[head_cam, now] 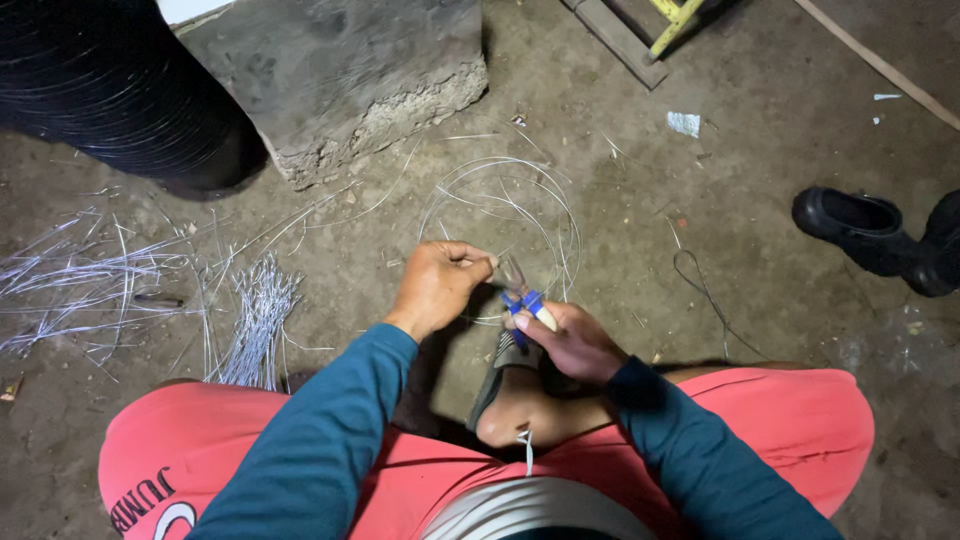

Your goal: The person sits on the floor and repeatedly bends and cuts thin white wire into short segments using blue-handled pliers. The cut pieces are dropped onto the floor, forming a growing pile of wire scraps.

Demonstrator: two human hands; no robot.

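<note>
My right hand [575,343] grips blue-handled pliers [522,297], their jaws pointing up toward my left hand. My left hand [437,283] is closed with thumb and fingers pinched on a thin wire right at the plier jaws. A loose coil of thin silver wire [505,215] lies on the dirt floor just beyond both hands. I sit with red shorts [800,420] and teal sleeves, one foot in a sandal [500,375] tucked under my hands.
A bundle of cut wire pieces [255,320] and scattered strands [90,280] lie at left. A black wire roll [110,90] and a concrete block [350,80] stand behind. Black shoes [880,235] sit at right; a dark wire loop [700,280] is nearby.
</note>
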